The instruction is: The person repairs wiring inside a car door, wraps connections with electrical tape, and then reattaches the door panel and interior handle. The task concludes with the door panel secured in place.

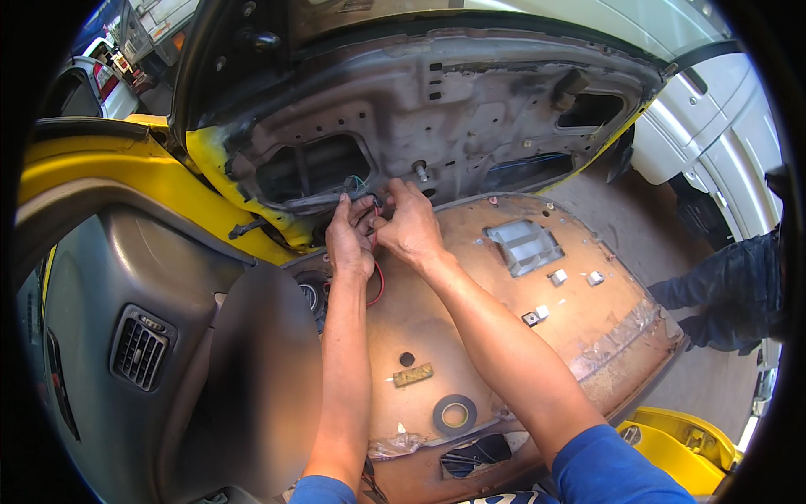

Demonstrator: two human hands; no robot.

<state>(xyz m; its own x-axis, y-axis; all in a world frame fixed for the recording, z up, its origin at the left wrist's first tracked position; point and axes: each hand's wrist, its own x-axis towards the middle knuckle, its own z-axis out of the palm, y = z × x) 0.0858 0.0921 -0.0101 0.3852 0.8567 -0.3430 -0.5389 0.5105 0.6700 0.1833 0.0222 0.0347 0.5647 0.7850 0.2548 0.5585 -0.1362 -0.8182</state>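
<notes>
- Left hand [348, 242]: raised at the lower edge of the bare inner door metal [395, 113], palm side partly turned inward. Fingers bent and drawn narrow about thin wiring; the exact contact at the tips is hidden.
- Right hand [413, 227]: just beside the left, back of the hand up, thumb and fingers closed narrow on the same wiring. Which fingertip bears on which strand — cannot tell.
- Wiring: a red wire [383, 281] hangs in a loop below the hands, beside the left wrist; green wires [361, 181] show above the left fingertips, against the door metal.
- Door panel [453, 336]: tan backing face up, lying below the hands and under the right forearm.
- On the panel, near side: a roll of black tape [455, 415], lying flat, and a yellowish-brown strip [412, 375] between the forearms.
- On the panel, far side: a grey ribbed piece [525, 248], with small white blocks [558, 277] just beside it.
- Left of the left forearm: a round speaker [310, 297], partly hidden, and a dark dashboard with an air vent [143, 347].
- Right: a person's dark blue trouser legs [722, 286] — well apart from the hands — beside a white vehicle [714, 134].
</notes>
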